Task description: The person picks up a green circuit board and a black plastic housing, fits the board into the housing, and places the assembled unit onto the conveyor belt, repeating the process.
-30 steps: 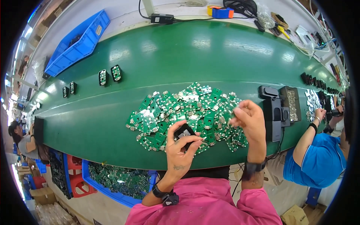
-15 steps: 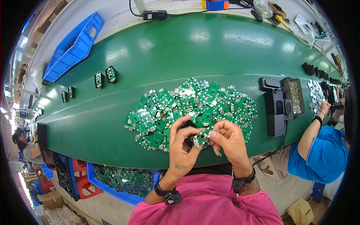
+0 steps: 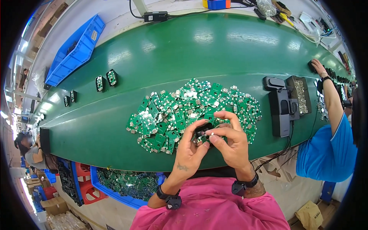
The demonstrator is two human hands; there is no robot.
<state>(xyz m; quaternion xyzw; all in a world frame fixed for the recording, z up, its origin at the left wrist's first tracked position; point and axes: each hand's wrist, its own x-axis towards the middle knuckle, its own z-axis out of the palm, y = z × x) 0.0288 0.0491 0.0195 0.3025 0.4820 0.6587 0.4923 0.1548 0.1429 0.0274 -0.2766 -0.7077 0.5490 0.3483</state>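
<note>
Our left hand (image 3: 190, 153) is curled round a black housing (image 3: 201, 132), at the 6 o'clock edge of the circuit-board pile (image 3: 180, 119) — right hand (image 3: 233, 149) pinched at its rim, can't tell on what.

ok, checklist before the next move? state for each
1. Black casing held by left hand: ok.
2. Right hand up at the casing: ok.
3. Green board seated flat in it: cannot tell, fingers hide most of it.
4. Board pile just beyond the hands: ok.
5. Board-filled casings apart from the pile: ok, off to the left.
6. Co-worker's hand clear: ok, far right.
</note>
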